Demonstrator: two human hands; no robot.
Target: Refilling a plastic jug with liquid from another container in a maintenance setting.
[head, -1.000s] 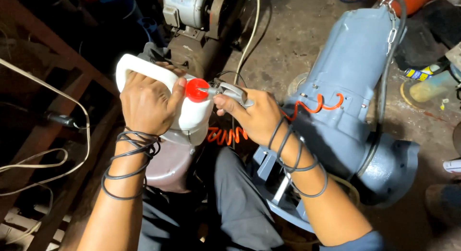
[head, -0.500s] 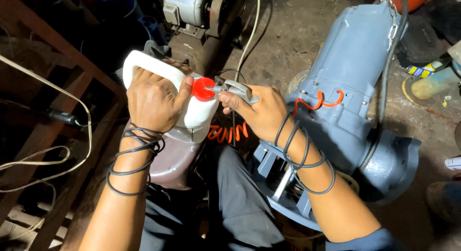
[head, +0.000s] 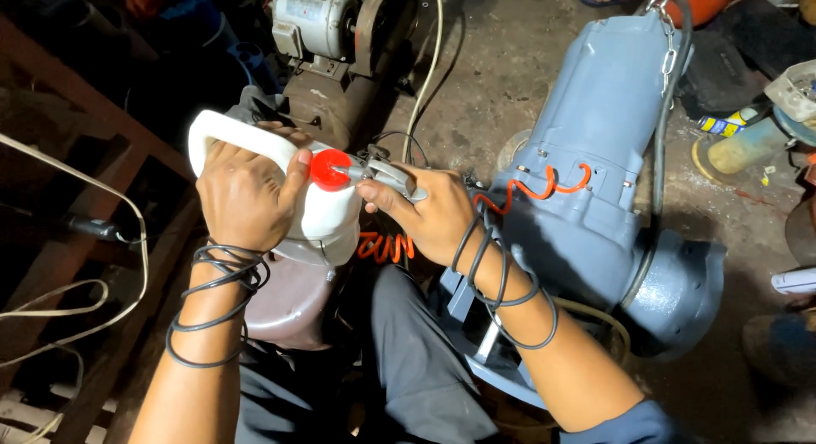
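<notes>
Left hand (head: pixel 246 197) gripping jug (head: pixel 327 219), right hand (head: pixel 429 214) pinching pliers (head: pixel 382 174)

floor: grimy bare concrete (head: pixel 501 96) — stained, upper middle
left edge: dark wooden frame (head: pixel 93 113)
light: dim — shadowy corners

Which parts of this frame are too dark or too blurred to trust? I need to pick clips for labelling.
Head view: light falls evenly on the left hand, the right hand, the white jug with its red cap and the blue-grey pump, all sharp; the wooden frame at left sinks into deep shadow; mild glare on the jug handle; straight edges bow slightly toward the frame's borders.
</notes>
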